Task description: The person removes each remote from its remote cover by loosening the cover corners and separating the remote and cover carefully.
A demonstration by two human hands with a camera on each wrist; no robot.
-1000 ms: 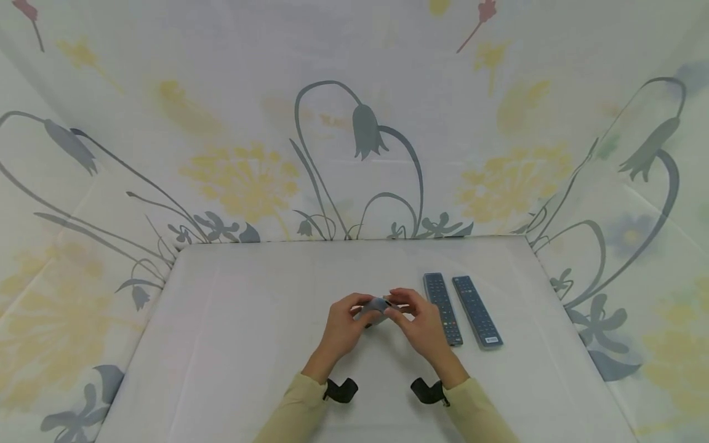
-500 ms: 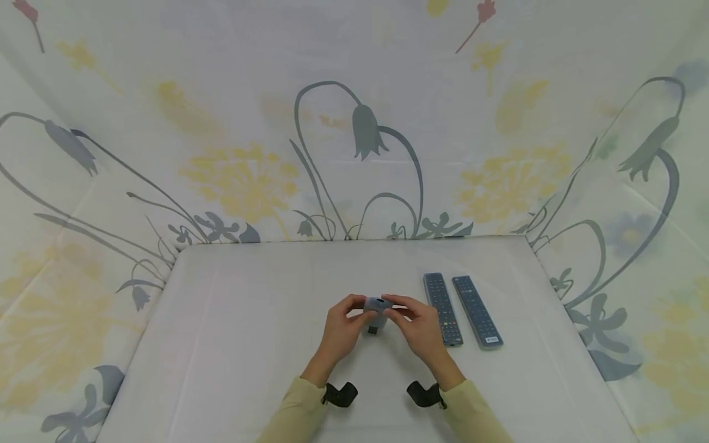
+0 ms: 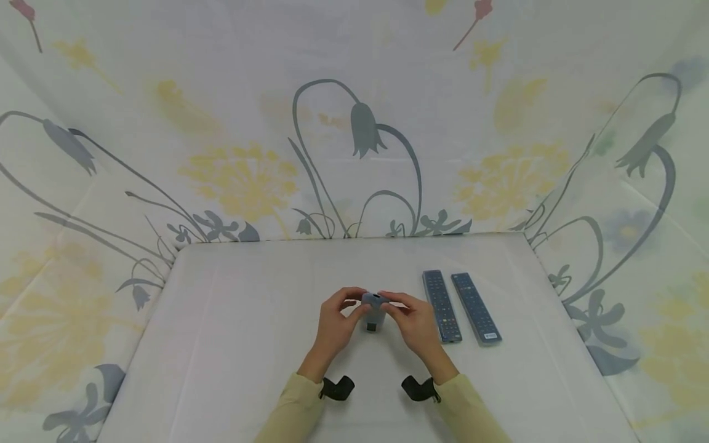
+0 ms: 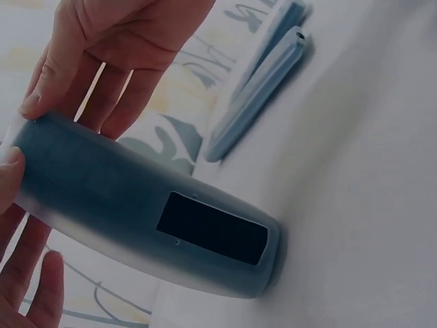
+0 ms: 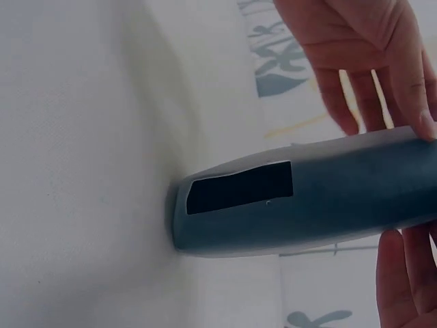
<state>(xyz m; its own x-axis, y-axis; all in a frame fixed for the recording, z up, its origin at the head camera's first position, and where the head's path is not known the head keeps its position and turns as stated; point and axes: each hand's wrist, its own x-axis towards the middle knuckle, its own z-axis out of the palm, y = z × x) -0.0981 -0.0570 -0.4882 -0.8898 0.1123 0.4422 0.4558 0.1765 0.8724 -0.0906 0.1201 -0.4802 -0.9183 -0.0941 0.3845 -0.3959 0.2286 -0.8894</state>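
Observation:
A remote control [image 3: 375, 312] in a blue-grey cover stands nearly upright between both hands, its lower end at the white table. In the left wrist view, a dark rectangular cut-out [image 4: 213, 227] shows near the lower end of the cover. My left hand [image 3: 335, 321] pinches one side of the upper end, thumb toward me and fingers behind. My right hand [image 3: 418, 322] pinches the opposite side the same way. The right wrist view shows the same remote [image 5: 341, 188] with thumbs and fingers at its upper end. The side facing away is hidden.
Two more remotes in bluish covers lie to the right, a nearer remote [image 3: 441, 306] beside the right hand and an outer remote [image 3: 476, 309]. The white table [image 3: 249, 344] is bounded by a flowered cloth backdrop [image 3: 244, 178] behind and at both sides.
The remote has turned from a tilted position, mostly behind the fingers, to nearly upright with its lower end and cut-out showing. Both hands have shifted slightly left in the view, keeping their hold.

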